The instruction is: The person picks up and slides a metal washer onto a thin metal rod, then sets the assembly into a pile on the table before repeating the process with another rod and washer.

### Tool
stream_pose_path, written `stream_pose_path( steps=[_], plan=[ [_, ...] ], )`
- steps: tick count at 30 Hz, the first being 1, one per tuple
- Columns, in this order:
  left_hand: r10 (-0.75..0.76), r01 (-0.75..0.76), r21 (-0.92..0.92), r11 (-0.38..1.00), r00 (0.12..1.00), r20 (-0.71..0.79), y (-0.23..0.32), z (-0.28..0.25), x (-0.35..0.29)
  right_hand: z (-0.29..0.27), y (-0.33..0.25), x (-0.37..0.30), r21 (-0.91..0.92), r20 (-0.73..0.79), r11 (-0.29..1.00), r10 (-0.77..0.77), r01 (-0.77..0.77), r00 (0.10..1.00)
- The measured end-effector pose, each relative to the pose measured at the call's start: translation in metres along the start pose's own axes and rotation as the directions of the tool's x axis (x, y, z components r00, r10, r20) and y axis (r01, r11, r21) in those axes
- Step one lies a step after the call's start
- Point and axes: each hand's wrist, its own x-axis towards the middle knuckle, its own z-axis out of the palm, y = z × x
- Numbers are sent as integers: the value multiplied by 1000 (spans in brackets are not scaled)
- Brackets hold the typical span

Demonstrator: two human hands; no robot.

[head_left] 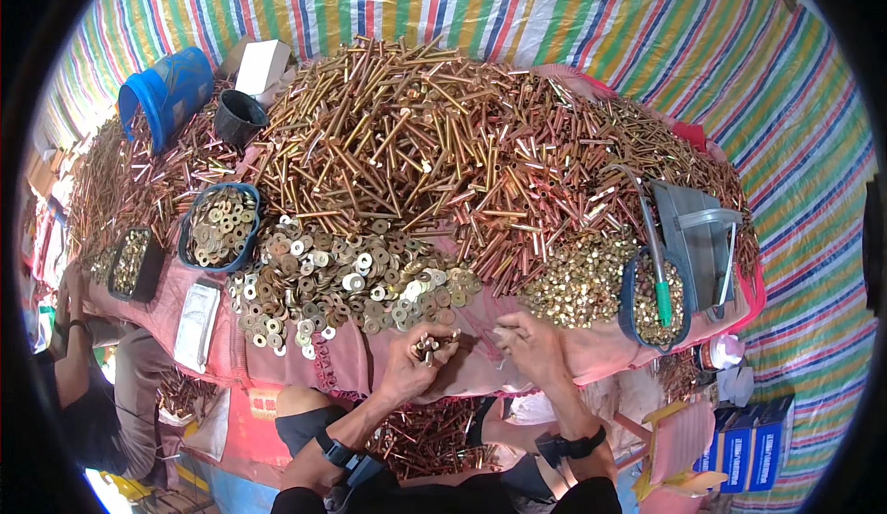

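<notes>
My left hand [416, 361] is closed around a small bunch of brassy metal pieces [430, 348], their ends showing between the fingers; their exact kind is hard to make out. Beside it, my right hand [536, 348] is closed in a pinch, with a thin pale glint under the fingertips that I cannot identify. Both hands are over the front edge of a pink cloth [370, 352]. Just beyond the left hand spreads a heap of flat round washers [360, 269]. Past the right hand lies a pile of small brassy nuts [582, 278].
A large mound of coppery metal rods and tubes [397, 135] fills the back. Around it are a blue bucket [180, 89], a black cup [242, 124], a tub of washers [188, 253], a tub of nuts [685, 329] and a grey dustpan-like scoop [693, 209]. Another person's arm [74, 348] is at left.
</notes>
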Motion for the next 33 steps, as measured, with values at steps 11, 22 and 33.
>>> stream_pose_path(
  steps=[11, 22, 33],
  plan=[
    [-5, 28, -212, 977, 994, 112, 1, -5, 2, 38, -41, -1, 222, 30, 944, -258, 245, 966],
    [-25, 37, -118, 992, 994, 108, 8, -5, 2, 35, -49, 1, -21, -28, 837, -547, 547, 837],
    [-39, 45, -52, 998, 993, 110, 6, -7, 5, 45, -44, -8, 220, -60, 960, -165, 174, 984]
  ],
)
